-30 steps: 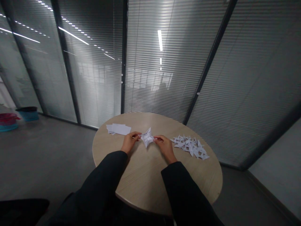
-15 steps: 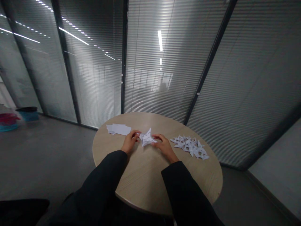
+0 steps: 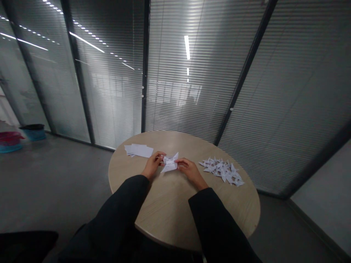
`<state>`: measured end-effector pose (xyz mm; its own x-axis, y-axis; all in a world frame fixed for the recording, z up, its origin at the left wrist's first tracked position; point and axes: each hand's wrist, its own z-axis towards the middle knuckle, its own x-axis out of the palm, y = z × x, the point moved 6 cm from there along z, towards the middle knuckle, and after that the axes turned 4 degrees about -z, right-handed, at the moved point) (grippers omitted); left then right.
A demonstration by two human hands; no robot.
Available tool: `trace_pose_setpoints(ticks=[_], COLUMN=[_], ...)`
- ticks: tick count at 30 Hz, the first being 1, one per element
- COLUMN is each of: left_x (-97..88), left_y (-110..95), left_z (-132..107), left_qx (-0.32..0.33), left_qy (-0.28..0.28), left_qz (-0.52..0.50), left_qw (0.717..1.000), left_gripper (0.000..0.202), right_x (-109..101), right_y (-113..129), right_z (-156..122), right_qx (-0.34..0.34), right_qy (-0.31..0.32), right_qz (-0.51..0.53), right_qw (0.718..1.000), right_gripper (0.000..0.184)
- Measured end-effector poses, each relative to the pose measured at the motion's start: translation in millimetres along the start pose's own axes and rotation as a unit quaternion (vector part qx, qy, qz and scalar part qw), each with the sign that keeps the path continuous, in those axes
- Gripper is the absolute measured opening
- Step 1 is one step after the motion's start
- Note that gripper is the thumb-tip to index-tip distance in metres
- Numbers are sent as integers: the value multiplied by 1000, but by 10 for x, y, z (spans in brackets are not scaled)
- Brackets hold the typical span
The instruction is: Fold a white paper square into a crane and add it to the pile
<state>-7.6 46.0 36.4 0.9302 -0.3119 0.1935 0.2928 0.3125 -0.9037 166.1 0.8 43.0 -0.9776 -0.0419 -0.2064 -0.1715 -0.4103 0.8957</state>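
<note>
Between my two hands is a folded paper star (image 3: 170, 164), white with printed lines and pointed corners, held just above the table. My left hand (image 3: 154, 164) pinches its left side with thumb and fingers. On the opposite edge my right hand (image 3: 188, 170) has its fingers closed on the paper. A small stack of white paper sheets (image 3: 139, 150) lies beyond my left hand. To the right of my right hand, a pile of folded paper stars (image 3: 221, 170) covers part of the tabletop.
The round wooden table (image 3: 164, 204) stands close to a glass partition with blinds (image 3: 186, 109). On the floor at the far left are a blue bucket with a black rim (image 3: 33, 132) and a red and blue basin (image 3: 10, 141). A dark object (image 3: 27, 244) shows at bottom left.
The paper star has turned and tilted slightly between my hands. My right fingers have shifted a little left, closer onto its edge. The stack and pile are unchanged.
</note>
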Motion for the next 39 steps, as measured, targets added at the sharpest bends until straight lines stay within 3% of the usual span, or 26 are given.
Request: trace_pose_setpoints(ticks=[5,11,16,19,27,39], left_x=[32,12,153,214,173,173], left_y=[7,71,-14,-75,-77,-1], left_z=[3,36,-14,-48,-37,-39], left_qx=[-5,-16,2,15,2,-7], left_qy=[21,27,93,111,67,67], left_qz=[-11,-71,-36,-6,19,50], left_qw=[1000,997,995,994,998,996], left_gripper=[44,59,75,64,28,24], right_x=[-18,-114,-177,-165,-87,-6], right_y=[49,46,30,40,35,3], right_z=[-7,3,-14,-21,-27,-4], right_qx=[-2,3,19,24,34,42], right_qy=[-40,-113,-163,-166,-137,-105], right_qz=[-35,2,35,42,61,43], right_qw=[999,994,986,985,988,993], right_gripper=[22,26,34,35,34,32])
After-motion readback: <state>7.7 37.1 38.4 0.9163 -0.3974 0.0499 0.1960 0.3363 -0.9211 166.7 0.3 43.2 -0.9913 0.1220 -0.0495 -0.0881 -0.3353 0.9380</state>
